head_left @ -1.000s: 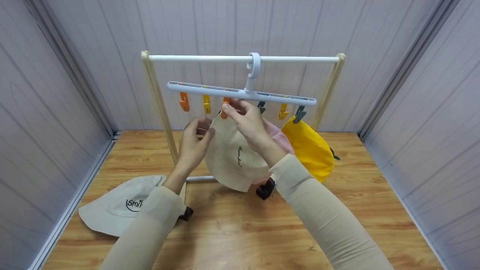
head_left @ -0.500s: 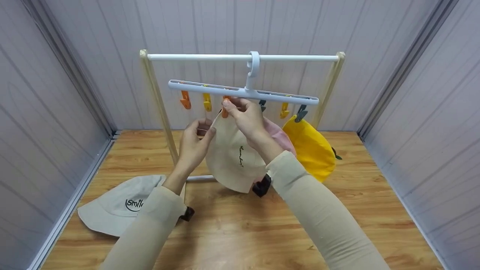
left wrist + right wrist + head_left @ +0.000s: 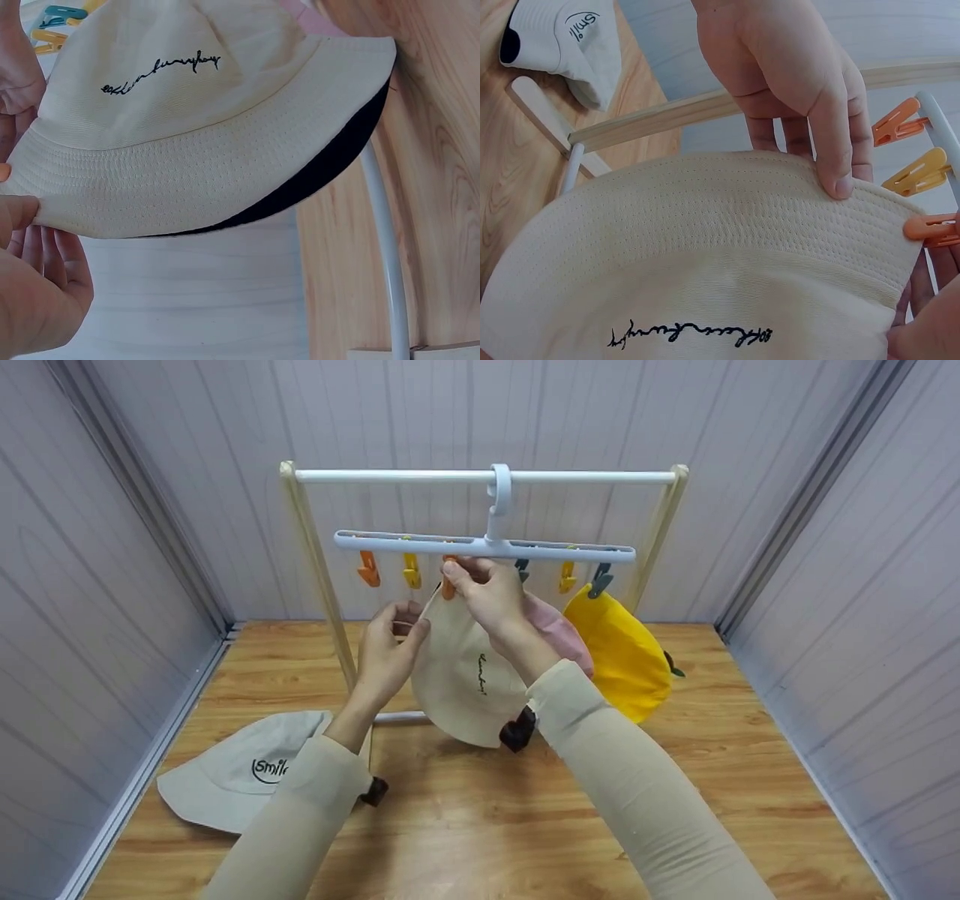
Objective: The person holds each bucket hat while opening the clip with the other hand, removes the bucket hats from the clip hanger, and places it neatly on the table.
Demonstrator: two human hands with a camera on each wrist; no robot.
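Note:
In the head view my left hand [image 3: 386, 652] pinches the brim of a cream bucket hat [image 3: 454, 690] between thumb and fingers. My right hand [image 3: 491, 596] pinches an orange clothespin [image 3: 448, 587] at the hat's upper edge, under the white hanger [image 3: 420, 544]. The right wrist view has the orange clothespin [image 3: 930, 228] overlapping the corner of the brim. Black script runs across the crown, and the brim's dark underside shows in the left wrist view. A pink hat [image 3: 559, 634], partly hidden, hangs behind the cream one.
A yellow hat [image 3: 626, 660] hangs from a dark clothespin [image 3: 601, 581] at right. Another orange clothespin [image 3: 368, 570] and a yellow clothespin [image 3: 412, 571] hang at left. The hanger hooks over a rack's white bar [image 3: 390, 476]. A pale "smile" hat [image 3: 217, 776] lies on the wooden surface.
The hanger has swung from a slant to nearly level, and its hook has shifted slightly left. My right wrist has moved a little left; both hands keep their grips.

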